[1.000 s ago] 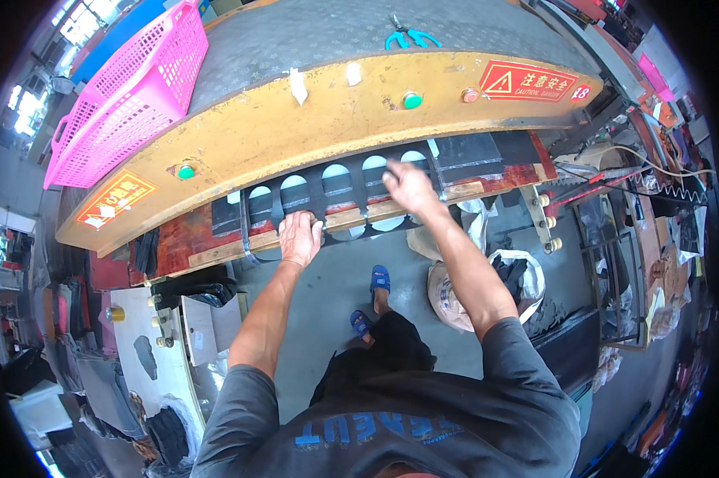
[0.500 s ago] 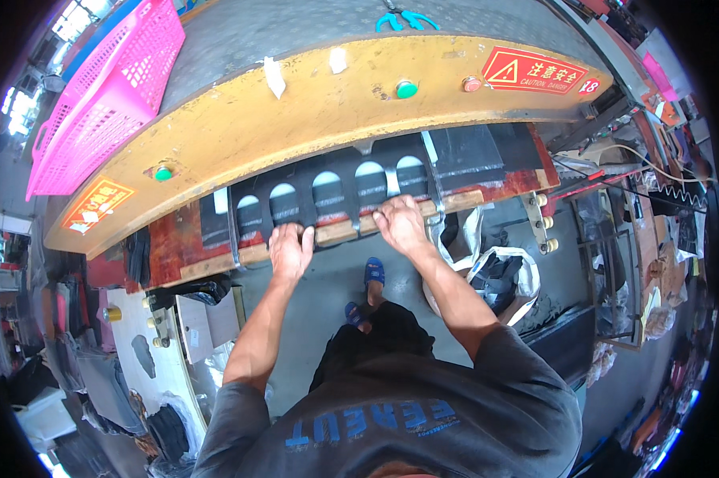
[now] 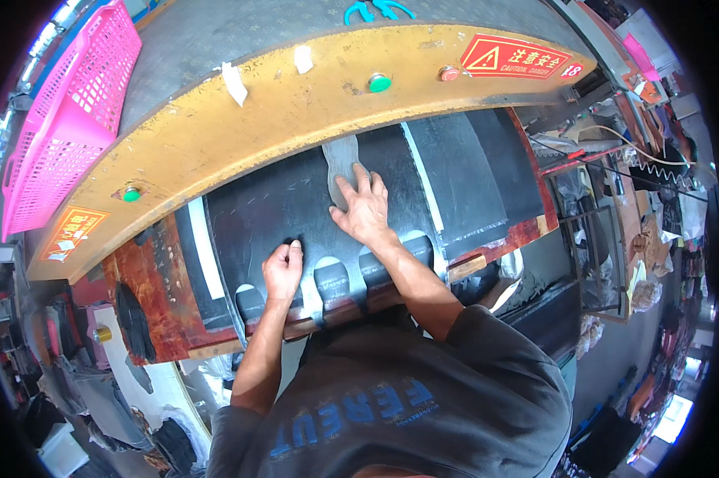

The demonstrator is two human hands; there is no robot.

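Observation:
A large black sheet (image 3: 256,203) lies on the reddish-brown board (image 3: 156,295) that juts from under a yellow press beam (image 3: 312,92). Rounded cutouts (image 3: 331,279) run along the sheet's near edge. Over the left part of the sheet, my left hand (image 3: 282,272) is closed with its thumb on top; whatever it may hold is hidden. Farther forward, my right hand (image 3: 365,209) has its fingers apart, touching the near end of a long grey sole-shaped piece (image 3: 341,155). That piece's far end reaches the beam.
Green buttons (image 3: 379,83) and a red button (image 3: 449,73) sit on the beam. Above are a pink basket (image 3: 80,119) and blue-handled pliers (image 3: 379,10). Dark sheets (image 3: 487,167) lie on the board's right side, dark strips (image 3: 135,323) on its left.
The board and black sheet have come out toward me from under the beam. Both hands have left the board's front edge; the right has reached forward to the grey piece.

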